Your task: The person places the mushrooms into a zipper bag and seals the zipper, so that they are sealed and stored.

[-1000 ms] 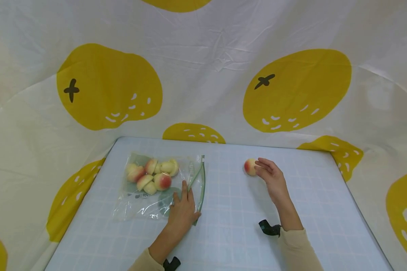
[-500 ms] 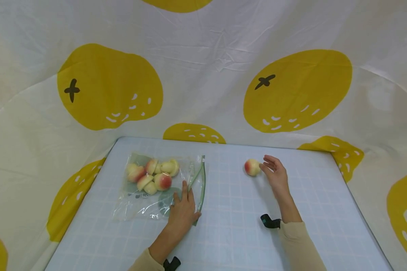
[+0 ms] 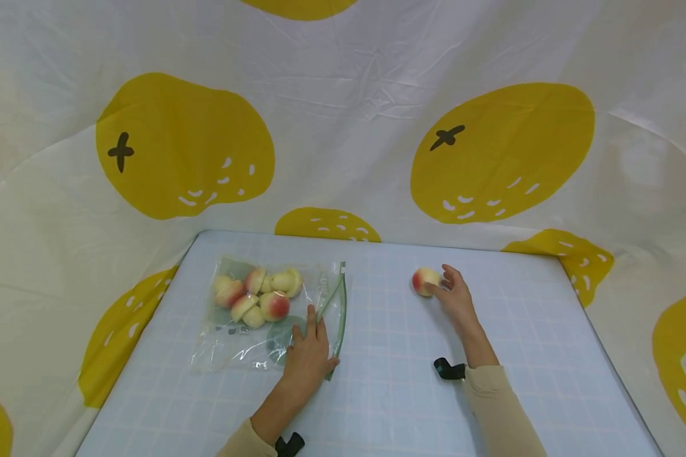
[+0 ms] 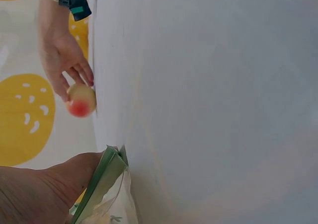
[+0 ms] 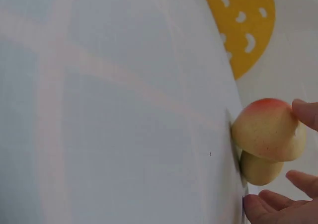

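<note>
A toy mushroom (image 3: 423, 280), its pale yellow cap blushed red, lies on the table at the right back. My right hand (image 3: 456, 299) is around it with fingers spread. In the right wrist view the thumb meets the cap of the mushroom (image 5: 268, 129), while the other fingers stand a little apart below the stem. My left hand (image 3: 305, 355) rests flat with outstretched fingers on a clear zip bag (image 3: 237, 349), near its mouth. Green zip strips (image 3: 342, 311) edge that mouth and stand parted. Several similar mushrooms (image 3: 274, 306) lie inside the bag.
The table (image 3: 389, 381) has a pale blue checked cover. Behind it and at both sides hangs a white cloth (image 3: 343, 146) printed with big yellow fruits. Black wrist cameras sit on both wrists.
My right hand drew back slightly to the right from the mushroom, then came left to it again, thumb now at the cap. The left hand and the bag stay put.
</note>
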Motion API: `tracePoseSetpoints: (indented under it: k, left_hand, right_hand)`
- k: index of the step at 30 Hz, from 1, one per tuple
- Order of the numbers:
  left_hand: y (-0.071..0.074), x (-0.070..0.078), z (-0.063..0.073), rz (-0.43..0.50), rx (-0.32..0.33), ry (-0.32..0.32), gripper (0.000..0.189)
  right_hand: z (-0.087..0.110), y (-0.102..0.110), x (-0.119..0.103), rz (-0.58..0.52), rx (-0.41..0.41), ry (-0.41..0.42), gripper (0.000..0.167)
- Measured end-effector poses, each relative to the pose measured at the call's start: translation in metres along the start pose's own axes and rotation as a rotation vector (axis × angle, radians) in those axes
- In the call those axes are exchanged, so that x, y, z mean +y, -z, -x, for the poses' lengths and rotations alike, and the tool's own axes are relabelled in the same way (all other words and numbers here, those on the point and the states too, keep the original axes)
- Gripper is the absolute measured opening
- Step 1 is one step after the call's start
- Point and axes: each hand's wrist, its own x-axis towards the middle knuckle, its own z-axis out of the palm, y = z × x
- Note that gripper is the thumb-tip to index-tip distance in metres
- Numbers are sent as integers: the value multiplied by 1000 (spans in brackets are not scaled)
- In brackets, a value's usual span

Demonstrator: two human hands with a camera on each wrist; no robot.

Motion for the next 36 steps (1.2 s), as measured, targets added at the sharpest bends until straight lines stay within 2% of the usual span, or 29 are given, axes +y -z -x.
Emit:
tracePoseSetpoints:
  k: [17, 36]
  left_hand:
    - [1, -1, 1, -16, 24, -18, 94]
    - [3, -1, 0, -18, 29, -21, 94]
  right_hand:
    - [-1, -5, -2, 54, 0, 2, 72]
    - [1, -5, -1, 18, 29, -12, 69]
